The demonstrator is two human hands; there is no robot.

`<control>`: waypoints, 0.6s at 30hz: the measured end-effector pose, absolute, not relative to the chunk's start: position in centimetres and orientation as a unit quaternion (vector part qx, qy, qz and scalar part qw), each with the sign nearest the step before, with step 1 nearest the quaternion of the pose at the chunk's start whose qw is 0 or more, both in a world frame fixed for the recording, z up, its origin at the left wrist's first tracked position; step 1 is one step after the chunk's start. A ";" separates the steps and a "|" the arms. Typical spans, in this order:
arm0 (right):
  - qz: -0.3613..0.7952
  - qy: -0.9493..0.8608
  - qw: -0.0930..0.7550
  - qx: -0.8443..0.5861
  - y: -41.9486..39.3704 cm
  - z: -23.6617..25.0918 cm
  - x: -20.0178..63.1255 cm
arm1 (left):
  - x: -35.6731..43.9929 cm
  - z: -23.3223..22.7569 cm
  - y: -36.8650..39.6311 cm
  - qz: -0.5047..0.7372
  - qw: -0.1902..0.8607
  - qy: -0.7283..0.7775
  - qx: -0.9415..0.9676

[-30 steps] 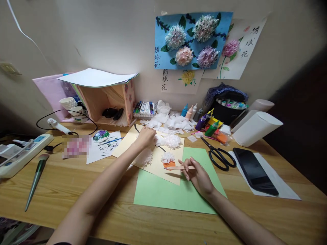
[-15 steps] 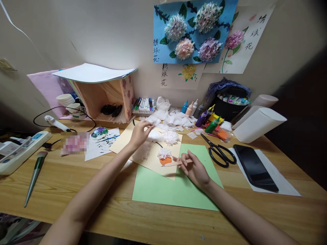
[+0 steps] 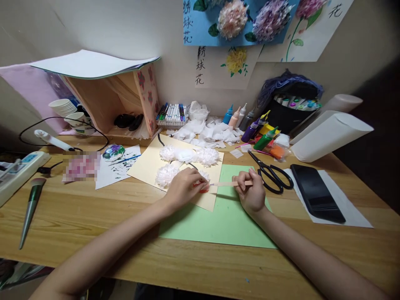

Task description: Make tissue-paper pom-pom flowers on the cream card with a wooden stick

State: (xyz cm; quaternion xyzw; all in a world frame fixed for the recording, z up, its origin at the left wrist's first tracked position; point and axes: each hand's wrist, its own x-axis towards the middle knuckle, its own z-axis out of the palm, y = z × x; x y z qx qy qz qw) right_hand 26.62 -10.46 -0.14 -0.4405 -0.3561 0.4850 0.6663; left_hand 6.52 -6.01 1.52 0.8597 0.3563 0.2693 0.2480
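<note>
Now the left hand (image 3: 184,187) presses curled fingers onto a white tissue flower (image 3: 204,175) with an orange patch, on the cream card (image 3: 146,164). Just beside it, the right hand (image 3: 251,192) pinches a wooden stick (image 3: 229,183) (its tip touching that flower) over the green paper (image 3: 225,225). Black scissors (image 3: 270,177) lie nearby.

The left hand (image 3: 184,188) comes back from the far tissue flowers (image 3: 187,155) and now presses the near flower beside the wooden stick (image 3: 231,183).
</note>
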 end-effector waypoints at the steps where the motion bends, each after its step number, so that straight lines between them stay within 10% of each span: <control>1: 0.474 -0.371 0.661 -0.447 -10.7 -0.2 26.6 | 6.6 1.4 -6.0 0.277 0.229 0.360 0.861; 18: 0.341 -0.599 0.544 -0.479 -12.2 -0.5 26.0 | 6.2 0.7 -6.0 0.363 0.177 0.388 0.829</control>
